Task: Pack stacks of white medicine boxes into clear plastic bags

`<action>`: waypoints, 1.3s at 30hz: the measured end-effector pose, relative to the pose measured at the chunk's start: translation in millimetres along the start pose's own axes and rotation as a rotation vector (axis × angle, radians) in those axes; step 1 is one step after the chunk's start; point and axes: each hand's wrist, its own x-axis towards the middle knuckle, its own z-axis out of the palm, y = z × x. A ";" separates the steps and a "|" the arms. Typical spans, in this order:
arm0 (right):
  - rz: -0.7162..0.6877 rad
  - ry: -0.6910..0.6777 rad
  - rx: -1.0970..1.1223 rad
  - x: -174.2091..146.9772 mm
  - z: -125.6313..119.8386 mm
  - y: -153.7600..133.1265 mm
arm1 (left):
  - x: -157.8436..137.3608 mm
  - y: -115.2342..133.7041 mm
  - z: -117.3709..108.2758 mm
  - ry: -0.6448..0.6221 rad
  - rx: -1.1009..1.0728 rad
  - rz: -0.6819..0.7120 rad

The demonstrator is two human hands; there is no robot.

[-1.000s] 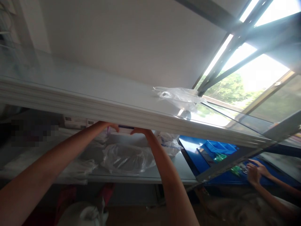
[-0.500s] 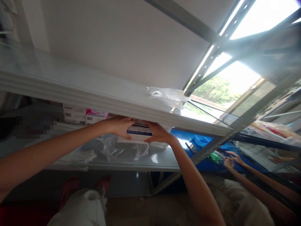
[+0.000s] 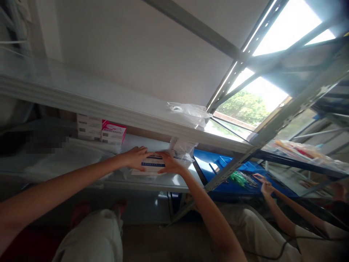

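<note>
A white box with a dark blue stripe is between my two hands at the lower shelf. My left hand grips its left side, thumb toward the front. From the right, my right hand has its fingers over the top corner and its thumb at the front. A white layer shows under the striped part; whether it is a second box I cannot tell. Just behind my right hand lies a crumpled clear plastic bag.
White boxes and a pink-and-white box stand farther left. The upper shelf edge overhangs my hands, with another clear bag on it. Right of the metal post, a co-worker's hands are over a blue table.
Both hands and the striped box have come lower and nearer, out from under the upper shelf's edge. The clear bag that lay below the box is now mostly out of sight there.
</note>
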 end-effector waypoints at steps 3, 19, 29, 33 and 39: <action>-0.009 0.025 -0.021 5.8 1.2 2.1 | 3.6 -5.7 5.1 0.028 0.015 -0.001; 0.012 0.115 -0.037 21.3 1.7 -0.7 | 11.6 -31.2 7.0 0.047 0.015 -0.012; 0.037 0.039 -0.097 15.3 18.5 12.0 | 11.4 -22.6 27.2 0.008 0.013 -0.025; 0.052 0.059 -0.146 11.1 18.9 14.4 | 13.8 -17.8 38.3 0.042 -0.020 -0.020; 0.040 0.017 -0.169 13.1 33.9 20.1 | 12.2 -13.4 53.2 0.029 -0.042 -0.044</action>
